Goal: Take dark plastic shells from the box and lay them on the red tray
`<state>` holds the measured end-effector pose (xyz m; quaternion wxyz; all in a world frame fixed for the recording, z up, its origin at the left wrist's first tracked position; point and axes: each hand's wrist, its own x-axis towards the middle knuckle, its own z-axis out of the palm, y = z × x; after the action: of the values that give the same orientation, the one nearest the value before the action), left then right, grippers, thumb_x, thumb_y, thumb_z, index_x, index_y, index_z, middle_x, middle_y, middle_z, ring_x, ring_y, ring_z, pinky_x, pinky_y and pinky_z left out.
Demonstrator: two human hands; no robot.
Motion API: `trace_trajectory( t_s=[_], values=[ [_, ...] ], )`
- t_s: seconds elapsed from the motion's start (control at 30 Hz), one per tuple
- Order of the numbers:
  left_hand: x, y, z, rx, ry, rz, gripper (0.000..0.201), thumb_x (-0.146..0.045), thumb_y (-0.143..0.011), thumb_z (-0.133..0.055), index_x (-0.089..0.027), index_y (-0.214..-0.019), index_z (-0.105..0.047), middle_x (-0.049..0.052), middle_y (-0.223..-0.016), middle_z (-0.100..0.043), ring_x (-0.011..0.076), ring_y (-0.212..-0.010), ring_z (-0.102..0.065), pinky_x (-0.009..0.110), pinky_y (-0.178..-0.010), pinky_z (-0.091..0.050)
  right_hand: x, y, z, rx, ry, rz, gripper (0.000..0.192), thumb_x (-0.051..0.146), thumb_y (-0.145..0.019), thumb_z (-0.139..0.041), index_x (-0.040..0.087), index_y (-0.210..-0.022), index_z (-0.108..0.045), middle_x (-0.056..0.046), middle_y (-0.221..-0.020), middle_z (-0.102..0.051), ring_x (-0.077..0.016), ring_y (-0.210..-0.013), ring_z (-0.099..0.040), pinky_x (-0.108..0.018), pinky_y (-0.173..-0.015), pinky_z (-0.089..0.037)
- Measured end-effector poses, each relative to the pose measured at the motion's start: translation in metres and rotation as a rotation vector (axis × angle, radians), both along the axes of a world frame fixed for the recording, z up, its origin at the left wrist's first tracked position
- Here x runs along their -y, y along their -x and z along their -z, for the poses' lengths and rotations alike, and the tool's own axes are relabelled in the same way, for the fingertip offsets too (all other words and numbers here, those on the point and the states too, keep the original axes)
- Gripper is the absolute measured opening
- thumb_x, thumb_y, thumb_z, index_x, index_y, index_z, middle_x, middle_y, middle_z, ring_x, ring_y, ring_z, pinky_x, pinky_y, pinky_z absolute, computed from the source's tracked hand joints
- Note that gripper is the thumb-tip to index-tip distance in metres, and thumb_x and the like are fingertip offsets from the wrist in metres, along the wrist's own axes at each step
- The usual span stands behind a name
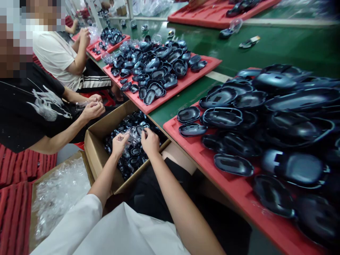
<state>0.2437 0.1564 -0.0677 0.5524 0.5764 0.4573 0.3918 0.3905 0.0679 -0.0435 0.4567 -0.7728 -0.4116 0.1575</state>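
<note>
Head view: dark cover [139,131] pinched by right hand [150,142], clear plastic [132,137] by left hand [120,144]; box [98,159] set beneath, likely catching drops.

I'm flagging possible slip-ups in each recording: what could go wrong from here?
1. The dark shell at the right hand's fingertips could slip and be lost among the similar pieces in the cardboard box below.
2. The clear plastic at the left hand looks thin and crumpled, so it might catch or tear.
3. The overlapping shells heaped on the nearest red tray might slide and scuff one another.
</note>
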Motion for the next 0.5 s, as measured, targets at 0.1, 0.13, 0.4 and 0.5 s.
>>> trace_trajectory(
  t_s=[0.1, 0.13, 0.4, 0.5],
  values=[
    [-0.018, 0.007, -0.001, -0.329, 0.000, -0.002, 0.031, -0.039, -0.083, -0.065, -0.016, -0.104, -0.063, 0.010, -0.099, -0.076, 0.0232, -0.092, -0.073, 0.026, -0.063, -0.057, -0.001, -0.004, 0.002, -0.045, 0.006, 0.121, 0.034, 0.035, -0.090, -0.059, 0.017, -0.118, -0.061, -0.014, -0.107, -0.068, -0.0288, -0.098, -0.063, -0.035, -0.082, -0.047],
    [-0.024, 0.011, -0.002, -0.552, -0.008, 0.036, 0.035, -0.036, -0.087, -0.057, -0.016, -0.115, -0.063, 0.010, -0.098, -0.077, 0.0227, -0.089, -0.074, 0.027, -0.065, -0.057, -0.001, -0.005, 0.003, -0.053, -0.001, 0.130, 0.037, 0.036, -0.089, -0.059, 0.017, -0.120, -0.059, -0.015, -0.111, -0.066, -0.0299, -0.102, -0.062, -0.037, -0.084, -0.048],
    [-0.040, 0.022, 0.009, -1.492, 0.019, 0.423, 0.047, -0.036, -0.059, -0.088, -0.015, -0.099, -0.076, 0.020, -0.111, -0.075, 0.0376, -0.107, -0.071, 0.035, -0.084, -0.057, -0.002, -0.005, 0.007, -0.097, -0.011, 0.075, 0.026, 0.028, -0.087, -0.053, 0.020, -0.110, -0.060, -0.011, -0.101, -0.066, -0.0274, -0.097, -0.061, -0.038, -0.085, -0.047],
    [-0.036, 0.019, 0.012, -1.572, -0.020, 0.499, 0.041, -0.030, -0.067, -0.085, -0.015, -0.104, -0.075, 0.020, -0.117, -0.073, 0.0360, -0.112, -0.069, 0.036, -0.088, -0.057, -0.002, -0.007, 0.006, -0.105, 0.000, 0.067, 0.024, 0.028, -0.087, -0.054, 0.020, -0.108, -0.062, -0.010, -0.098, -0.068, -0.0267, -0.094, -0.063, -0.036, -0.082, -0.047]
  ],
)
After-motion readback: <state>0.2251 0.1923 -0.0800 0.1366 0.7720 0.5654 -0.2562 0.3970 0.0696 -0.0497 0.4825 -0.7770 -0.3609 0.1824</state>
